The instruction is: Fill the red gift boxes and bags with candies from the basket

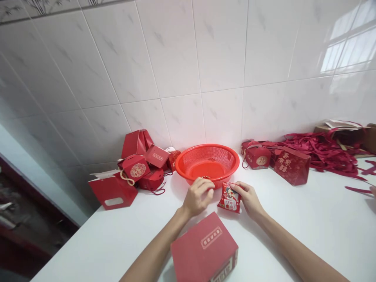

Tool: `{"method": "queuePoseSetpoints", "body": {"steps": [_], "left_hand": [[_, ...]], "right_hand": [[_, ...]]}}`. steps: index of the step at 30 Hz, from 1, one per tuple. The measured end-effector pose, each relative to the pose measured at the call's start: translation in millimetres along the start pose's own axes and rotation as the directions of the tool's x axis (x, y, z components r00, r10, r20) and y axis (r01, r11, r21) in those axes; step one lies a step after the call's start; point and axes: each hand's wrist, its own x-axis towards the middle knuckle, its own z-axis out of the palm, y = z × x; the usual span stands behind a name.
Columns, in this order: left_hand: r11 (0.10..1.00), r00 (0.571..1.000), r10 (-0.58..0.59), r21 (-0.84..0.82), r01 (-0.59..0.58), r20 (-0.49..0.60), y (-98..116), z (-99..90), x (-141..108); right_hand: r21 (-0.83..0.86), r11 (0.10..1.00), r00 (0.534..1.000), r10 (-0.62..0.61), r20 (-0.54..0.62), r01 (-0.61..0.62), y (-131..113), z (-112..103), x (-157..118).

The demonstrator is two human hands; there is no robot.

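Red plastic forms the perforated basin (188, 157) near the table's (323, 223) back edge; something small shows at its near side, partly behind the left hand (199, 197), too obscured to name. That hand's fingers curl, and whether its grip has anything cannot be told. The right hand (246, 196) has its grip pinching a red printed packet (229, 198) at the upper right, just before the basin; the fingertips behind are hidden. Toward the near edge, a red gift box (202, 246) is cut off below. By the back right corner, a cardboard box (369, 138) has a shadowed inside beside heaped ribbons (314, 150). At far right, only a sliver of another person's hand (373, 190) shows.
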Motion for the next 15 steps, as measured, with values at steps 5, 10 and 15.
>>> {"method": "queuePoseSetpoints", "body": {"steps": [5,10,15], "left_hand": [[0.975,0.972,-0.216,0.071,0.209,0.098,-10,-18.0,42],[0.876,0.659,-0.468,0.211,0.434,0.588,-22,-23.8,77],[0.799,0.323,-0.569,0.416,0.434,0.756,-28,-24.5,108]], "right_hand": [[0.116,0.990,0.996,0.086,0.002,-0.086,-7,1,-2],[0.146,0.982,0.992,0.126,-0.011,-0.123,-11,3,-4],[0.160,0.978,0.990,0.138,-0.012,-0.134,-12,4,-4]]}}
